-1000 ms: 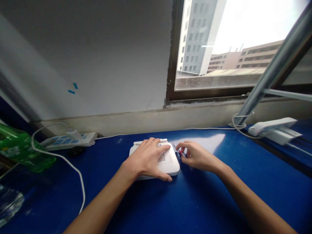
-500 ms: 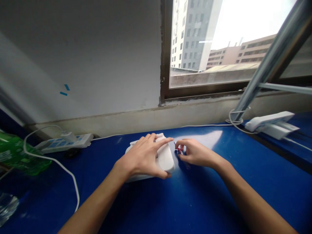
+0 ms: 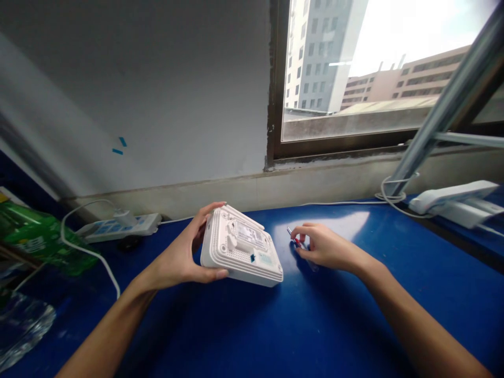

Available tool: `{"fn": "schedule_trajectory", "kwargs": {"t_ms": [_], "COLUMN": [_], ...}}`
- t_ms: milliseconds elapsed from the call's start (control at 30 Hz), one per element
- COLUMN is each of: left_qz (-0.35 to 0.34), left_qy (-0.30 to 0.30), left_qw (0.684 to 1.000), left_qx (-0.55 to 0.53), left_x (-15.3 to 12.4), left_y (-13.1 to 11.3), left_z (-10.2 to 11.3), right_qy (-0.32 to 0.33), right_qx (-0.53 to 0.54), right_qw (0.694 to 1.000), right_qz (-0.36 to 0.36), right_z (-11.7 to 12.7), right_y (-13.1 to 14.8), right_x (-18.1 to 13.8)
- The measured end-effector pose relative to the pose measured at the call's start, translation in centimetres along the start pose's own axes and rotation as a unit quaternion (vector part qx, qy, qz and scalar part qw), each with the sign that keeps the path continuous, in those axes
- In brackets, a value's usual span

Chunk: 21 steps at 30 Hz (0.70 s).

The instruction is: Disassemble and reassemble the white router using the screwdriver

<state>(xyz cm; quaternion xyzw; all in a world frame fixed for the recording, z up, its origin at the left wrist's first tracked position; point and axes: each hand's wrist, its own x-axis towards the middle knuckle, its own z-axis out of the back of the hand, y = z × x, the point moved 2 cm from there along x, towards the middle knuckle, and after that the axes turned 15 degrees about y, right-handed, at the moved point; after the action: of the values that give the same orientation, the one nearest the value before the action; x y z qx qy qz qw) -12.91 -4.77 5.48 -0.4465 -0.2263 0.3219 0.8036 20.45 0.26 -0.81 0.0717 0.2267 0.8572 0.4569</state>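
Observation:
My left hand is closed around the left end of a white router, fingers behind and thumb on the near edge. The router is tilted up, its underside towards me, with ribbed edges, vent holes, a printed label and corner recesses. A folded white bar lies along its far edge. To its right, apart from it, my right hand pinches a small screwdriver with a red and clear handle. The metal shaft points up and left; part of the handle is hidden by the fingers.
On the blue table at the left lie a white power strip, a green bottle and a clear plastic bottle. A white cable loops there. White adapters stand at right beside a metal post.
The left hand has shifted from on top of the router to its left end, and the router is now lifted and tilted, its underside showing. The right hand keeps the screwdriver, barely moved.

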Motion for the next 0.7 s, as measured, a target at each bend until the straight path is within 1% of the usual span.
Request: {"fn": "schedule_trajectory", "kwargs": {"t_ms": [100,167,267,333,400,500,600,700], "left_qz": [0.028,0.049,0.097,0.132,0.148,0.146,0.153,0.161], "left_qy": [0.021,0.029,0.033,0.031,0.033,0.041,0.045,0.016], "left_qw": [0.998,0.998,0.994,0.985,0.975,0.972,0.971,0.968], "left_qx": [-0.043,-0.041,0.031,0.106,0.161,0.18,0.178,0.193], "left_x": [-1.5,-2.3,-3.1,-3.5,-3.6,-3.8,-4.1,-4.2], "left_y": [1.9,2.7,3.5,3.9,4.1,4.3,4.3,4.3], "left_z": [-0.4,-0.7,-0.7,-0.5,-0.2,0.0,-0.1,-0.5], "right_qy": [-0.007,-0.015,-0.02,-0.018,-0.019,-0.023,-0.023,-0.033], "right_qx": [-0.008,-0.016,-0.024,-0.027,-0.029,-0.025,-0.006,0.032], "right_qw": [1.0,0.998,0.993,0.99,0.988,0.986,0.988,0.991], "right_qz": [-0.027,-0.058,-0.11,-0.137,-0.153,-0.162,-0.153,-0.128], "right_z": [0.1,0.2,0.1,-0.2,-0.6,-1.0,-1.1,-0.8], "right_y": [0.0,-0.2,-0.5,-0.6,-0.6,-0.5,-0.3,0.1], "right_x": [-0.1,-0.1,0.0,0.1,0.3,0.6,0.7,1.0]}}
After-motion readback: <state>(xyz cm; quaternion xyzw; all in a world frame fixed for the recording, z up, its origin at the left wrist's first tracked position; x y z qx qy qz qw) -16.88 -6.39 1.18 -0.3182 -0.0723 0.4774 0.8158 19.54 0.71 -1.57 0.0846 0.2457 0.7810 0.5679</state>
